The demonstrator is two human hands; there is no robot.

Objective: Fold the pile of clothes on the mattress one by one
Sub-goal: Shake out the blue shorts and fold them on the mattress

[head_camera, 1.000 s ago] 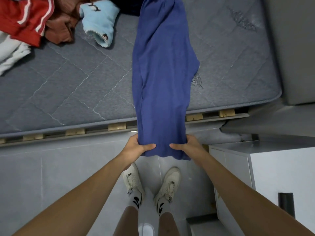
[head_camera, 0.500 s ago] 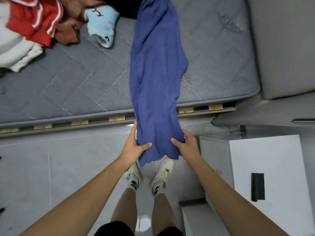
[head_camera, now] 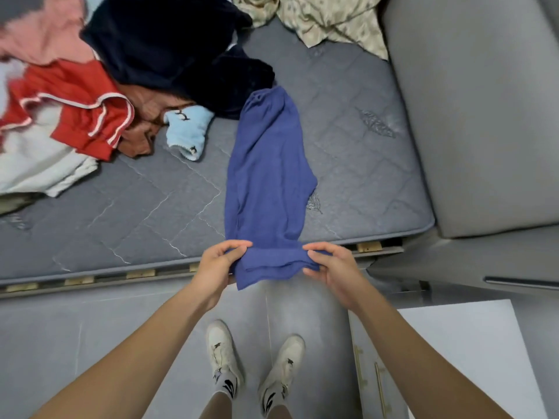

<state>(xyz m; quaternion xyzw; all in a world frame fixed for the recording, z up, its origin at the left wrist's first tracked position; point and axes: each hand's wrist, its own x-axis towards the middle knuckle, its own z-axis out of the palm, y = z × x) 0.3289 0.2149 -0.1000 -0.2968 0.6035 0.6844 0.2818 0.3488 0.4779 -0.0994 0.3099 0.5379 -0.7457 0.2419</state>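
A blue garment [head_camera: 267,182] lies lengthwise on the grey mattress [head_camera: 121,213], folded into a narrow strip, with its near end hanging past the mattress edge. My left hand [head_camera: 219,264] pinches the near end's left corner and my right hand [head_camera: 331,264] pinches its right corner, lifting that end slightly. The pile of clothes sits at the back left: a red garment with white stripes [head_camera: 81,116], a dark navy garment [head_camera: 175,52], a brown one [head_camera: 145,116], a light blue piece [head_camera: 189,130], a white one [head_camera: 36,164] and a pink one [head_camera: 39,31].
A patterned beige cloth [head_camera: 326,19] lies at the mattress's far end. A grey upholstered headboard [head_camera: 472,116] stands on the right. A white cabinet [head_camera: 459,358] sits by my right arm. My feet in white shoes [head_camera: 254,361] stand on grey floor tiles.
My hands have carried the garment's near end up toward the mattress edge. The view has shifted forward, so more of the pile and the far end of the mattress show.
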